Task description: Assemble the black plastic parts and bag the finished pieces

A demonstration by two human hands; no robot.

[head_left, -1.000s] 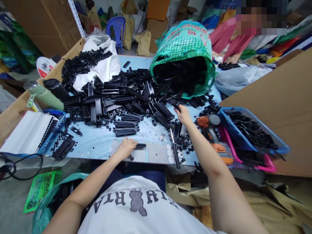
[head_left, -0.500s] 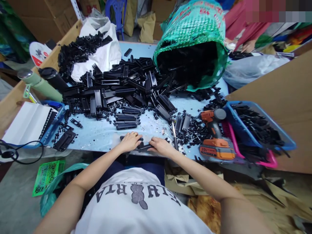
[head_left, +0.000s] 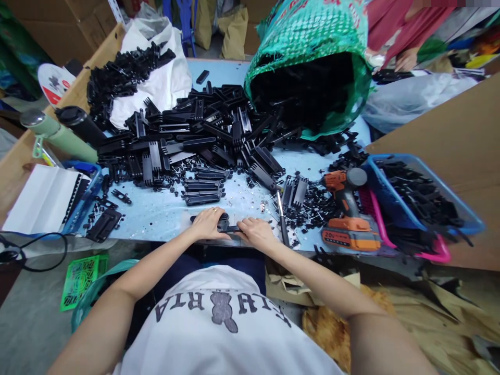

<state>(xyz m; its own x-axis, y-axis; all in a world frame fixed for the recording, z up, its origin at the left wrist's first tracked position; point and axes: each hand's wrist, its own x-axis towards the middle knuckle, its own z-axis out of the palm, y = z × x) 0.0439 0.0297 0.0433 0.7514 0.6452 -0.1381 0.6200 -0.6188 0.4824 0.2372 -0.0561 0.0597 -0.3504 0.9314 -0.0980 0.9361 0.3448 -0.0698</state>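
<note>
At the table's front edge, my left hand is closed on one end of a black plastic part, thumb towards me and fingers on the far side. My right hand grips the other end, its fingers curled and pressed together. Much of the part is hidden under my hands, so its full shape is unclear. Just beyond lies a short row of long black plastic pieces. To the right of my right hand is a screwdriver-like tool with a metal shaft and dark handle.
Behind is a heap of black plastic parts beside a green woven sack. On the right are loose screws, an orange cordless drill and a blue basket. A co-worker's hand shows at the back right.
My left thumb has spread towards me and the left hand now wraps the part. My right hand has shifted slightly left. The view has moved a little.
</note>
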